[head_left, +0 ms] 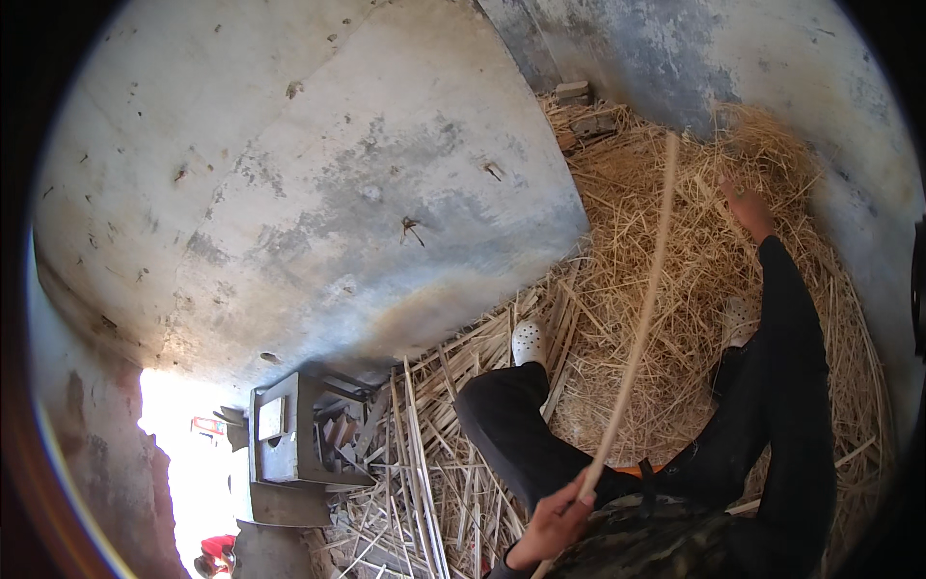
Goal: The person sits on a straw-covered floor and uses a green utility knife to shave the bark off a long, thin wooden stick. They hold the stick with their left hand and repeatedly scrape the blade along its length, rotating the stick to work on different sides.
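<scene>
Straw (694,328) behind stick (640,328), lengthwise forward, left hand (559,519) clasping it, right hand's (749,209) grip unclear

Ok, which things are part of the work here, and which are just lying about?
In use, it seems:
long pale stick, in the left hand
straw, near the right hand

Apparently lying about:
loose split stalks
grey box-like frame
blocks in the far corner

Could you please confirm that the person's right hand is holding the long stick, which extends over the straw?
Not quite: the head view shows the left hand holding the long stick, which does extend over the straw. The right hand is apart from the stick, out by the straw.
</scene>
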